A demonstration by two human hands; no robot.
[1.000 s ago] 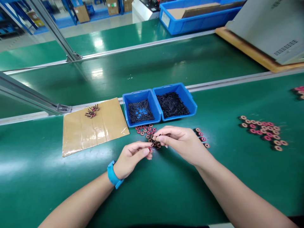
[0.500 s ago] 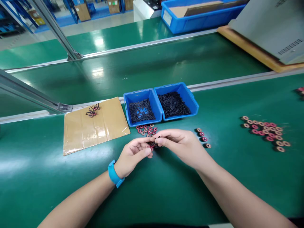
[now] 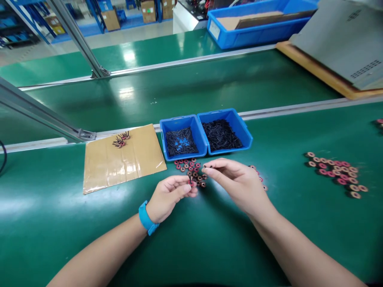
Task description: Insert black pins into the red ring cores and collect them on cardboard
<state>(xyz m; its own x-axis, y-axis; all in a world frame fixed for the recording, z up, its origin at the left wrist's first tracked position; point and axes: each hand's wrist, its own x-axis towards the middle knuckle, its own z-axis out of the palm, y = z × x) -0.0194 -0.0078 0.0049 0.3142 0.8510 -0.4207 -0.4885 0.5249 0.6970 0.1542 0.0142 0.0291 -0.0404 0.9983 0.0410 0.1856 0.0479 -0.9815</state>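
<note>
My left hand (image 3: pixel 170 197), with a blue band at the wrist, pinches a small red toothed ring (image 3: pixel 192 184) between thumb and fingers. A thin black piece stands up from that ring. To the right, apart from it, my right hand (image 3: pixel 239 181) is closed in a pinch on thin black pieces (image 3: pixel 205 166), their dark ends showing at the fingertips. Behind and between the hands lies a pile of red and copper-coloured toothed rings (image 3: pixel 196 169). Just beyond are two blue bins, the left bin (image 3: pixel 202 149) and the right bin (image 3: pixel 247 137), holding many thin black sticks.
A brown cardboard sheet (image 3: pixel 125 167) on the left carries several rings with black sticks (image 3: pixel 120 141). More rings (image 3: pixel 338 169) lie spread at the right, and a few (image 3: pixel 265 186) are partly hidden behind my right hand. A metal post (image 3: pixel 44 113) rises at the left.
My right hand has drawn away to the right from my left hand, uncovering the ring and the pile. The view has shifted slightly.
</note>
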